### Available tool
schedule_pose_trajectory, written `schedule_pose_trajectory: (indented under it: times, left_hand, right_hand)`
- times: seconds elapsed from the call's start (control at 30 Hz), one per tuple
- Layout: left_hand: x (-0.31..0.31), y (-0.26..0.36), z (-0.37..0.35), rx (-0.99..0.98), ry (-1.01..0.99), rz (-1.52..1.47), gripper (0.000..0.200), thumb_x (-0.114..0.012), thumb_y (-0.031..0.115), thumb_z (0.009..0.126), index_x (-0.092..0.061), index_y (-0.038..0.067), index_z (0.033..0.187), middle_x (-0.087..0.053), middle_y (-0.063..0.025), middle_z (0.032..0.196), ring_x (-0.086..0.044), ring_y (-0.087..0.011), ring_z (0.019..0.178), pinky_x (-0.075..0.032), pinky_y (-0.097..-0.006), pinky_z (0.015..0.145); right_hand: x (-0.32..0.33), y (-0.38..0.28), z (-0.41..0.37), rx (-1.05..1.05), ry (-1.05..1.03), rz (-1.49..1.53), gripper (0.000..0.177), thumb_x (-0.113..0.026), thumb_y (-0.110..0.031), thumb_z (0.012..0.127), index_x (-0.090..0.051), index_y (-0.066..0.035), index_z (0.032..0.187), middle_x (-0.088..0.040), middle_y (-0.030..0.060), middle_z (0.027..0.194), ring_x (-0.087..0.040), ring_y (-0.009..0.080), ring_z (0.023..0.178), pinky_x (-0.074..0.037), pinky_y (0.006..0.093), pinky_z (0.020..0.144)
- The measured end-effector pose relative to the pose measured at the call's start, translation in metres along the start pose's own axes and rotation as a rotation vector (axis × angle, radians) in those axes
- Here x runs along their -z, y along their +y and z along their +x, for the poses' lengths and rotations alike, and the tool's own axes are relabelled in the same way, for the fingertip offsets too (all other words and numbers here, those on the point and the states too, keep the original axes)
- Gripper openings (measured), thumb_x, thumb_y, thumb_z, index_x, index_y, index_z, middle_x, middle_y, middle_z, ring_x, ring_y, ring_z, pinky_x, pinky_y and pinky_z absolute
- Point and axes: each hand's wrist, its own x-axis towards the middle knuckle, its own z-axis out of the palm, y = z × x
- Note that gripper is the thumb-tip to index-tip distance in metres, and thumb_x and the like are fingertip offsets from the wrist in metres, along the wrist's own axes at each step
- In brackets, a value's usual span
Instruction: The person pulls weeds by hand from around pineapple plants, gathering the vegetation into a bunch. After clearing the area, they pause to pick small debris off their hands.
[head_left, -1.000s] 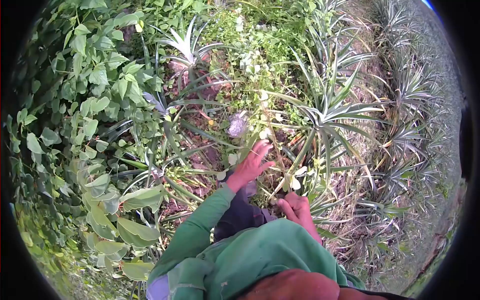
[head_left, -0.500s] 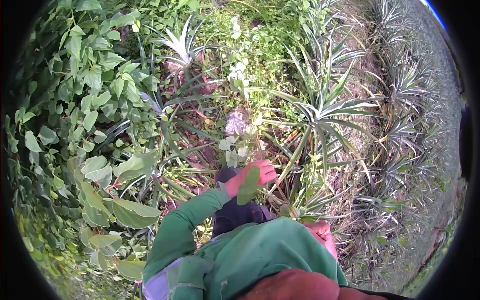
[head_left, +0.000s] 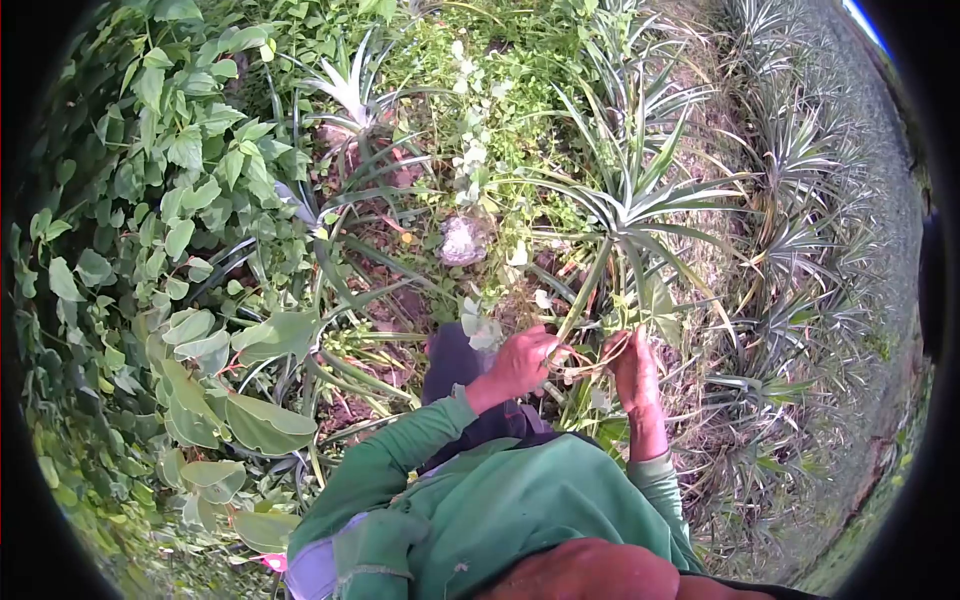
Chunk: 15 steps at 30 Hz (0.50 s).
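Note:
My left hand (head_left: 522, 362) is closed around a thin brownish vine (head_left: 580, 374), in front of my dark trousers (head_left: 455, 375). A short way to the right, my right hand (head_left: 635, 372) pinches the same vine, which bends in loops between the two hands. Pale green leaves (head_left: 482, 327) hang by the left hand, and a broader leaf (head_left: 660, 310) stands just above the right one. Beyond both hands grows a pineapple plant (head_left: 625, 215) with long, spiky leaves. The fingertips are partly hidden by the vine and the hands themselves.
A pale rock (head_left: 463, 241) lies on the ground ahead. Dense leafy creepers (head_left: 185, 150) fill the left side, with large broad leaves (head_left: 265, 425) near my left elbow. Another pineapple plant (head_left: 350, 90) grows ahead on the left, and rows of them (head_left: 800, 160) run along the right.
My right hand has risen from beside my body to the vine. My left hand has shifted slightly right, and the broad leaf over its wrist no longer shows there.

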Motion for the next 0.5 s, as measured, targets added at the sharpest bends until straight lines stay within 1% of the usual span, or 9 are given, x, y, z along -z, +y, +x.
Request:
schedule_pose_trajectory:
  times: [0.07, 0.13, 0.2, 0.23, 0.27, 0.33, 0.4, 0.47, 0.5]
  left_hand:
    - [-0.002, -0.001, -0.003, 0.022, -0.001, 0.000, 0.012, -0.070, 0.011, 0.087, -0.071, 0.000, 0.092, -0.066, -0.0145, 0.083, -0.064, -0.0352, 0.080, -0.054, -0.0460, 0.069]
    - [-0.012, -0.010, -0.008, -0.066, 0.193, 0.058, 0.015, -0.070, 0.013, 0.089, -0.070, -0.001, 0.094, -0.065, -0.0170, 0.086, -0.065, -0.0370, 0.081, -0.053, -0.0475, 0.072]
    - [-0.005, -0.004, -0.009, 0.011, 0.131, 0.062, 0.017, -0.069, 0.016, 0.092, -0.069, -0.001, 0.095, -0.065, -0.0178, 0.088, -0.065, -0.0375, 0.083, -0.053, -0.0478, 0.073]
    - [-0.001, 0.000, -0.009, 0.082, 0.068, 0.061, 0.020, -0.068, 0.018, 0.094, -0.068, -0.002, 0.096, -0.065, -0.0187, 0.089, -0.065, -0.0381, 0.084, -0.052, -0.0481, 0.074]
    - [0.000, 0.001, -0.010, 0.085, 0.070, 0.064, 0.020, -0.068, 0.018, 0.094, -0.068, -0.002, 0.096, -0.065, -0.0187, 0.089, -0.065, -0.0381, 0.084, -0.052, -0.0481, 0.074]
    - [0.004, 0.004, -0.010, 0.105, 0.063, 0.103, 0.024, -0.066, 0.022, 0.097, -0.068, -0.002, 0.096, -0.065, -0.0188, 0.090, -0.065, -0.0380, 0.085, -0.053, -0.0468, 0.075]
    - [0.003, 0.007, -0.010, 0.127, 0.034, 0.079, 0.024, -0.065, 0.022, 0.098, -0.069, -0.001, 0.102, -0.065, -0.0195, 0.092, -0.065, -0.0385, 0.087, -0.053, -0.0467, 0.076]
    - [-0.008, 0.007, -0.012, 0.106, 0.040, -0.017, 0.024, -0.064, 0.021, 0.098, -0.071, 0.000, 0.109, -0.066, -0.0199, 0.095, -0.066, -0.0388, 0.088, -0.054, -0.0473, 0.078]
    - [-0.013, 0.006, -0.014, 0.105, 0.038, -0.021, 0.024, -0.064, 0.021, 0.098, -0.071, 0.000, 0.109, -0.066, -0.0199, 0.095, -0.066, -0.0388, 0.088, -0.054, -0.0473, 0.078]
  right_hand:
    - [-0.037, 0.021, 0.034, -0.119, -0.110, -0.157, 0.032, -0.061, -0.042, 0.103, -0.064, -0.010, 0.104, -0.064, 0.0025, 0.089, -0.060, 0.0136, 0.081, -0.049, 0.0325, 0.069]
    - [-0.072, 0.035, 0.059, -0.305, -0.183, -0.221, 0.035, -0.066, -0.041, 0.101, -0.067, -0.007, 0.108, -0.064, 0.0000, 0.088, -0.060, 0.0101, 0.079, -0.050, 0.0270, 0.070]
    - [-0.074, 0.066, 0.100, -0.381, -0.389, -0.191, 0.031, -0.068, -0.037, 0.100, -0.069, -0.007, 0.106, -0.065, -0.0021, 0.091, -0.061, 0.0092, 0.075, -0.049, 0.0251, 0.064]
    - [-0.094, 0.059, 0.101, -0.435, -0.405, -0.142, 0.024, -0.069, -0.031, 0.099, -0.068, -0.007, 0.103, -0.065, -0.0028, 0.087, -0.060, 0.0095, 0.072, -0.050, 0.0269, 0.064]
    - [-0.106, 0.057, 0.105, -0.438, -0.409, -0.142, 0.024, -0.069, -0.031, 0.099, -0.068, -0.007, 0.103, -0.065, -0.0028, 0.087, -0.060, 0.0095, 0.072, -0.050, 0.0269, 0.064]
    - [-0.120, 0.056, 0.111, -0.628, -0.216, -0.121, 0.022, -0.069, -0.031, 0.099, -0.067, -0.009, 0.096, -0.064, 0.0004, 0.074, -0.057, 0.0114, 0.053, -0.046, 0.0265, 0.046]
    - [-0.099, 0.062, 0.111, -0.647, -0.286, -0.100, 0.020, -0.068, -0.028, 0.099, -0.067, -0.009, 0.094, -0.063, -0.0013, 0.073, -0.055, 0.0082, 0.053, -0.042, 0.0247, 0.044]
    - [-0.059, 0.092, 0.124, -0.477, -0.501, -0.021, 0.016, -0.064, -0.022, 0.101, -0.068, -0.007, 0.104, -0.063, -0.0026, 0.074, -0.057, 0.0086, 0.062, -0.046, 0.0245, 0.053]
    - [-0.047, 0.104, 0.126, -0.376, -0.507, -0.056, 0.019, -0.061, -0.020, 0.102, -0.068, -0.004, 0.110, -0.065, -0.0034, 0.078, -0.057, 0.0078, 0.063, -0.047, 0.0250, 0.054]
